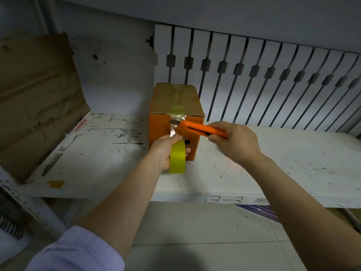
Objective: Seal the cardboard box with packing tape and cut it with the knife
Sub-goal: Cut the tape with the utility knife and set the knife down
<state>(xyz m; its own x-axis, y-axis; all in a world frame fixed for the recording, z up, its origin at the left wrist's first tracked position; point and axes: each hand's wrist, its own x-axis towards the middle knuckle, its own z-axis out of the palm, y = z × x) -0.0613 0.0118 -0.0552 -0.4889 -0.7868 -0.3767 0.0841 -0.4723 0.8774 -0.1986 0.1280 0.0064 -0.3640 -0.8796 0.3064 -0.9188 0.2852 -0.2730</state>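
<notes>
A small brown cardboard box (pixel 175 100) stands on the white shelf (pixel 273 163), its top flaps closed under a strip of clear tape. The tape runs over the near top edge and down the box's front face. My left hand (pixel 166 151) grips the yellow-green tape roll (pixel 177 158) just below and in front of the box, holding the strip taut. My right hand (pixel 234 142) holds an orange utility knife (pixel 197 129). Its extended blade touches the tape strip on the front face, just above my left thumb.
A large flattened cardboard sheet (pixel 37 98) leans at the shelf's left end. A white slatted panel (pixel 273 75) stands behind the box. A scrap of yellow tape (pixel 56 183) sticks to the shelf's front left edge, which is marked "3-3". Tiled floor lies below.
</notes>
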